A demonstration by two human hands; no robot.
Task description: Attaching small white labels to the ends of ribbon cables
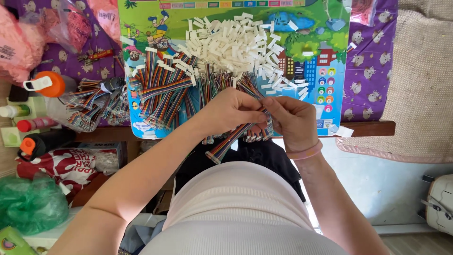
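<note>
Both your hands meet at the near edge of the tabletop [368,128], just above your lap. Your left hand [231,111] is clenched around a short rainbow-striped flat ribbon cable [226,144], whose free end hangs down and to the left past the edge with a pale connector at its tip; your right hand [292,120], with a pink band at the wrist, pinches the same cable's upper end between fingertips, so the two grips seem to steady one small end between them. Held there, the cable sits close to your eyes and clear of the stock. Behind your knuckles lies a fan of more multicoloured ribbon cables [165,89], spread on a bright cartoon-printed plastic mat [141,14], and beyond them a heap of small white plastic connector housings [231,45], both apparently within a short forward reach. A second bundle of the same cables [92,106] lies off the mat to the left on purple printed cloth [368,61]. Left margin is crowded: a bottle with an orange cap [47,84], a red-capped bottle [33,124], pink plastic bags [19,42], a green plastic bag [33,203] lower down. Right of the mat the cloth lies mostly bare, then woven beige fabric [420,80]. Freest room for your hands is towards you, over the lap, and rightward along the edge.
</note>
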